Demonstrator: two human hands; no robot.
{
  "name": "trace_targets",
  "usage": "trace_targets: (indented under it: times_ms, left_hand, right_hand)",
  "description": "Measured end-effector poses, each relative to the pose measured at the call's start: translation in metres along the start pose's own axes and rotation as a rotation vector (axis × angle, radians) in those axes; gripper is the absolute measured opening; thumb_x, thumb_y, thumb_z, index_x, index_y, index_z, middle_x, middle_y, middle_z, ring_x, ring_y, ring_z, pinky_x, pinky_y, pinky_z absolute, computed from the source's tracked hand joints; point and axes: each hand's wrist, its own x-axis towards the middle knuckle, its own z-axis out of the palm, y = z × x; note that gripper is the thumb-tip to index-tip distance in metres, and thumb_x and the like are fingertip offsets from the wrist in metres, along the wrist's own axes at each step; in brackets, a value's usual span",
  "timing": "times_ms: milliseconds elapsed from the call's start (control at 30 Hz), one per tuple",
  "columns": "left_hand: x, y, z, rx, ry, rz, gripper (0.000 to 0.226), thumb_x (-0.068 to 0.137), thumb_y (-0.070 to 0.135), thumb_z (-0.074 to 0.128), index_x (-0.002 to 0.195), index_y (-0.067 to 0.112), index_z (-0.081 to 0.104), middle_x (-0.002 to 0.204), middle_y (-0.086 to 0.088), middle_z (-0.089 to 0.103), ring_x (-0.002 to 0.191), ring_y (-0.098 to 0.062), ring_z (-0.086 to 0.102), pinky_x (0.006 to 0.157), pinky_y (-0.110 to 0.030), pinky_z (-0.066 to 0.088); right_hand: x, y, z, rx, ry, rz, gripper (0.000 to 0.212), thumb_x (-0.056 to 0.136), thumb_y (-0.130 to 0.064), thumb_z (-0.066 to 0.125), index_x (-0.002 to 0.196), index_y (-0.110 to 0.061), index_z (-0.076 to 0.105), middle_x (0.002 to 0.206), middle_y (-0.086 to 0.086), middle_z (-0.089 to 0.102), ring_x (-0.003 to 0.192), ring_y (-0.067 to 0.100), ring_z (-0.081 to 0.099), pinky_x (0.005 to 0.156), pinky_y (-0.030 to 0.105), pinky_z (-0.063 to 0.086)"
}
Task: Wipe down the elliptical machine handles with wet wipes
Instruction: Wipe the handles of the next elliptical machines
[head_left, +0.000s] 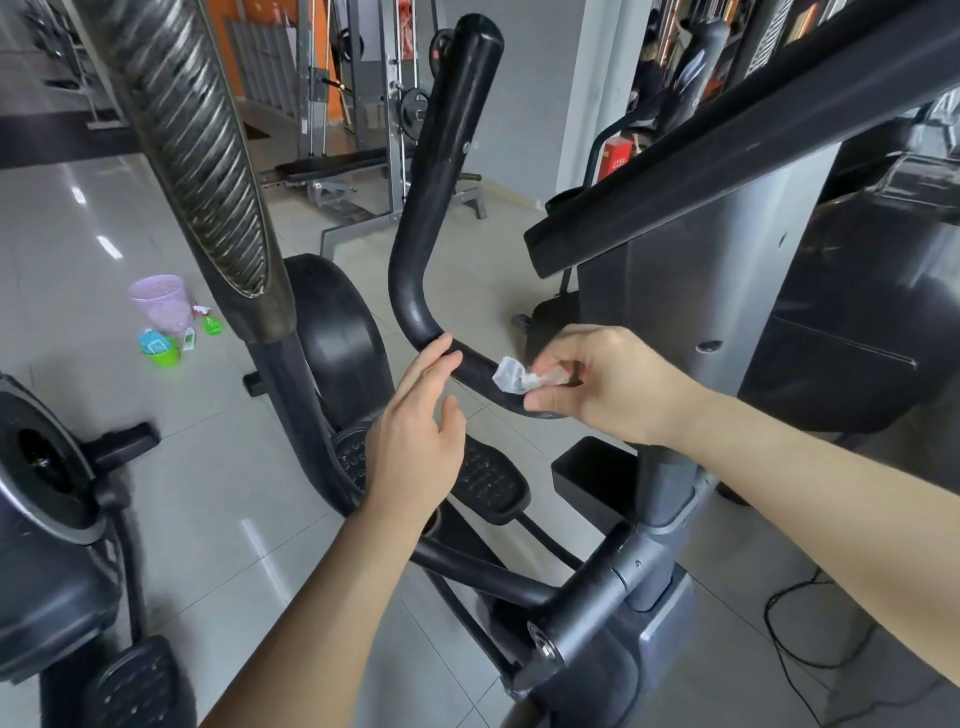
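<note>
Grey tiled gym floor (218, 499) all round me, weight racks in the upper middle of the frame. My right hand (613, 384), centre right, pinches a crumpled wet wipe (514, 375) and holds it against the low run of the black handle (447, 171). My left hand (415, 441), just left of it, lies flat-fingered, tips touching the bar near the bend. From the wipe the handle runs left to that bend, then climbs toward the top of the frame, so I reckon the stroke goes that way, right hand nearest. Cleaning bottles (208, 325) wait at lower left.
</note>
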Motion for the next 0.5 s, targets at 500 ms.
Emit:
trace_targets:
  times_ms: [500]
  left_hand:
    - [0.016,-0.006,-0.003,0.005,0.173,-0.073,0.05,0.093,-0.003,0.054,0.14,0.016,0.058,0.147,0.01,0.055,0.126,-0.003,0.049,0.088,0.011,0.023]
  right_hand:
    - [0.077,-0.041,0.071,0.034,0.23,-0.326,0.007,0.088,0.003,0.074,0.091,-0.001,0.079,0.099,0.004,0.052,0.089,0.021,0.052,0.074,0.006,0.038]
